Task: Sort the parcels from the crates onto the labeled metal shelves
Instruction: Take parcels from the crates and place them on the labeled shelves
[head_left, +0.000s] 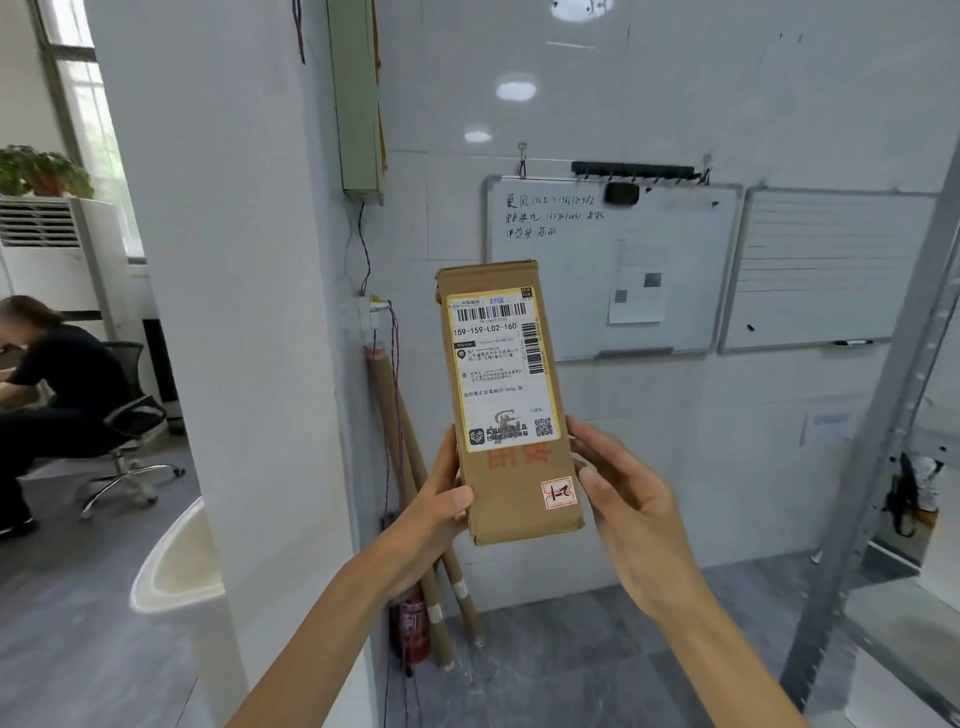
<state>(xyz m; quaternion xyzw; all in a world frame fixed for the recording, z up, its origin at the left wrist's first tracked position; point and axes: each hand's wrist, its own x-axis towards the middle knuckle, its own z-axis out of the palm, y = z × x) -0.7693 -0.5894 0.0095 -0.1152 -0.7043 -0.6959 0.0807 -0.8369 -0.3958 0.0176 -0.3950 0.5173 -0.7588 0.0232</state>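
A tall, narrow brown cardboard parcel (506, 467) stands upright in front of me, its white shipping label with barcodes facing the camera. A small red-and-white sticker sits near its lower right corner. My left hand (434, 506) grips the parcel's lower left edge, thumb on the front face. My right hand (626, 506) holds the lower right edge, thumb on the front and fingers behind. The grey metal shelf (893, 447) stands at the far right, only partly in view.
A white pillar (234, 312) rises at the left, with cardboard tubes (410, 499) and a red extinguisher (410, 631) leaning at its foot. Two whiteboards (613, 265) hang on the tiled wall. A person sits on an office chair (124, 415) at far left. A white bin (176, 561) is near the pillar.
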